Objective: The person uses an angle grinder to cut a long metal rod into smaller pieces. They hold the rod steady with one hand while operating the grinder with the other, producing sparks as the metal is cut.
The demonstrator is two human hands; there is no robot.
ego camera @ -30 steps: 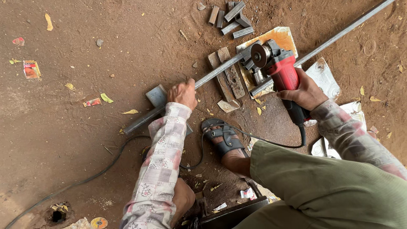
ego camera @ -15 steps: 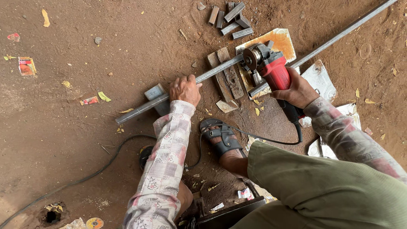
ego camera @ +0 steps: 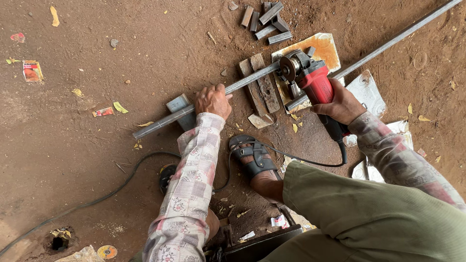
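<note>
The right hand (ego camera: pixel 340 103) is clenched around the red body of an angle grinder (ego camera: pixel 310 80), whose disc end points up and to the left, away from the wrist, and sits against a long grey metal bar (ego camera: pixel 252 80). Compared with a second ago the grinder has edged closer along the bar toward the wooden blocks (ego camera: pixel 259 87) under it, and its disc now meets the steel just beyond them, so the cutting looks about to bite or already biting. The left hand (ego camera: pixel 212 101) is closed over the same bar, pressing it down; it has barely shifted. The bar's long axis runs diagonally, from its near end lying lower left of the left hand up past the grinder to the far upper right. Below the hands a sandalled foot (ego camera: pixel 255 160) rests on the dirt, with the black cable (ego camera: pixel 121 184) trailing left. Short cut pieces (ego camera: pixel 267 19) lie above the grinder.
</note>
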